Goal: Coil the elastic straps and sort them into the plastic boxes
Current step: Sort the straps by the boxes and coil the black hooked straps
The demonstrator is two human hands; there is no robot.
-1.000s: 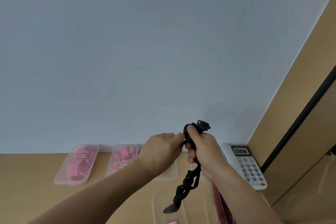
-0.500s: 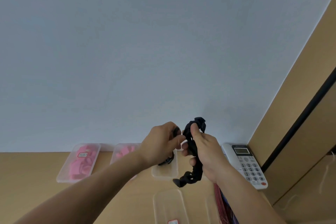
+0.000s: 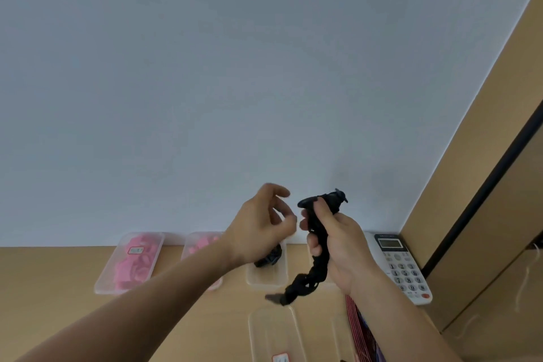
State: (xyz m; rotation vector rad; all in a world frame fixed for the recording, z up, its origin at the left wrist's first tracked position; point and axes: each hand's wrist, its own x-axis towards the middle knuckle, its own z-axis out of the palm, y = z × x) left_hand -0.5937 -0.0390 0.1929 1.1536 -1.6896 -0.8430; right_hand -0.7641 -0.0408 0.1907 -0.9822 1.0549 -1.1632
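My right hand (image 3: 338, 244) is shut on a black elastic strap (image 3: 316, 270), held up above the desk; its top end sticks out above my thumb and its tail hangs down toward the near boxes. My left hand (image 3: 261, 226) is just left of it, fingers apart, holding nothing and not touching the strap. Behind the hands a clear plastic box (image 3: 266, 278) holds a dark coiled strap (image 3: 269, 257). Two clear boxes at the back left, one (image 3: 129, 263) and another (image 3: 201, 244), hold pink straps.
A white desk telephone (image 3: 399, 266) stands at the back right by the brown wall panel. A clear box with a label (image 3: 274, 335) lies near me, with red striped straps (image 3: 357, 323) beside it on the right. A pale wall runs behind the wooden desk (image 3: 44, 288).
My left hand has let go of the strap and opened, moving slightly left. The strap's tail has swung back down below my right hand.
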